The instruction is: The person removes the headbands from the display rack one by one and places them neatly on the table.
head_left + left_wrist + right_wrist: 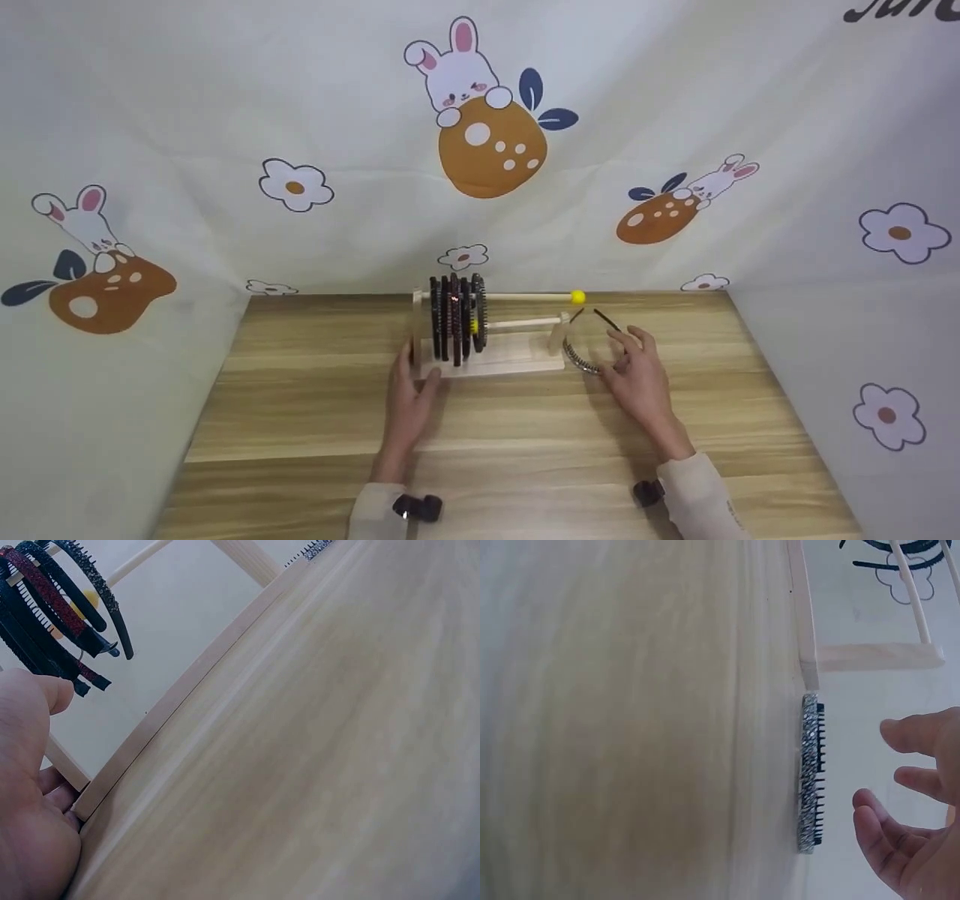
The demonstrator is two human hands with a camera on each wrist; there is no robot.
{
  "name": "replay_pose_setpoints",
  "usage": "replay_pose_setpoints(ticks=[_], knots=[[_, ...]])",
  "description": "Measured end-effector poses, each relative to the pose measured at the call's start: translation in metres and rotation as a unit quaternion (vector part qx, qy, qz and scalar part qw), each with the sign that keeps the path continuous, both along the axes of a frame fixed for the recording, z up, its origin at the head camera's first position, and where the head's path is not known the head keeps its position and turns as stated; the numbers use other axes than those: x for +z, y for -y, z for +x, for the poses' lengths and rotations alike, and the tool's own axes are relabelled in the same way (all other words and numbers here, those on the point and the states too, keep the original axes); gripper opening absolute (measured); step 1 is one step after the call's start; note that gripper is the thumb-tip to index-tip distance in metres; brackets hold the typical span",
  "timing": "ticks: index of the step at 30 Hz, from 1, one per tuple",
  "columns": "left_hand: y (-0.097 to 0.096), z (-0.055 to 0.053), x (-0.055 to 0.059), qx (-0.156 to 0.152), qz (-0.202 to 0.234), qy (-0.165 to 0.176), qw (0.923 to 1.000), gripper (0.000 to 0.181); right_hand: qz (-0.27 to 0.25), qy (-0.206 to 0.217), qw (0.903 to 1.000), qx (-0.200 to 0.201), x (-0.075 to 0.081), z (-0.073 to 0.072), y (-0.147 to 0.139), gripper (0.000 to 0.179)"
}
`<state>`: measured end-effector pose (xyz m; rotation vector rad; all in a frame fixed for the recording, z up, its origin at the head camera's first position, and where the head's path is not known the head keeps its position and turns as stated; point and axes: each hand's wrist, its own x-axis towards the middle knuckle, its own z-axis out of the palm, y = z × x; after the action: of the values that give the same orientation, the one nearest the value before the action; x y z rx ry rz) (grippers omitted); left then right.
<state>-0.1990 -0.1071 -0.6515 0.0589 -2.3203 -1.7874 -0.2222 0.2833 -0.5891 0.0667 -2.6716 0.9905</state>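
A wooden rack (pixel 517 365) with two dowels stands on the table. Several dark headbands (pixel 457 330) hang bunched toward its left end, one of them red. My left hand (pixel 409 409) holds the rack's left end, its fingers tucked round the upright and the thumb (pixel 58 695) raised in front, near the hanging bands. Past the rack's right end lies a silvery toothed headband (pixel 808 772), flat on the table. My right hand (pixel 637 375) hovers over its right side, and in the right wrist view the thumb and fingers (pixel 885 840) are spread apart with a gap to the band.
The upper dowel (pixel 525 298) ends at the right in a yellow ball (pixel 577 297). A shorter lower dowel (pixel 525 324) reaches a small upright (pixel 557 337). Behind the wood-grain table (pixel 510 450) hangs a pale cloth (pixel 360 90) printed with rabbits and flowers.
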Motion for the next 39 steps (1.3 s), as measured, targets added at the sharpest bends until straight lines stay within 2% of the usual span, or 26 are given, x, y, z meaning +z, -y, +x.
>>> replay_pose_setpoints(ticks=[8, 14, 17, 24, 32, 39], knots=[[0.000, 0.001, 0.000, 0.002, -0.004, -0.016, 0.9999, 0.079, -0.013, -0.073, 0.9972, -0.005, 0.014, 0.004, 0.016, 0.050], [0.001, 0.001, -0.001, 0.004, -0.007, -0.013, 0.9999, 0.078, -0.043, -0.113, 0.9926, -0.015, 0.021, 0.007, 0.028, 0.047], [0.001, 0.001, -0.001, 0.001, -0.004, -0.018, 0.9998, 0.077, -0.067, -0.132, 0.9890, -0.004, 0.027, 0.008, 0.034, 0.044], [0.000, 0.001, 0.000, 0.001, -0.013, -0.002, 0.9999, 0.078, -0.189, -0.120, 0.9742, 0.028, 0.041, 0.011, 0.047, 0.035], [0.000, 0.002, 0.002, 0.002, -0.020, -0.004, 0.9998, 0.078, -0.173, -0.149, 0.9734, 0.017, 0.049, 0.014, 0.065, 0.034], [0.000, 0.002, 0.001, 0.004, -0.009, -0.009, 0.9999, 0.078, -0.212, -0.145, 0.9655, 0.043, 0.056, 0.017, 0.083, 0.029]])
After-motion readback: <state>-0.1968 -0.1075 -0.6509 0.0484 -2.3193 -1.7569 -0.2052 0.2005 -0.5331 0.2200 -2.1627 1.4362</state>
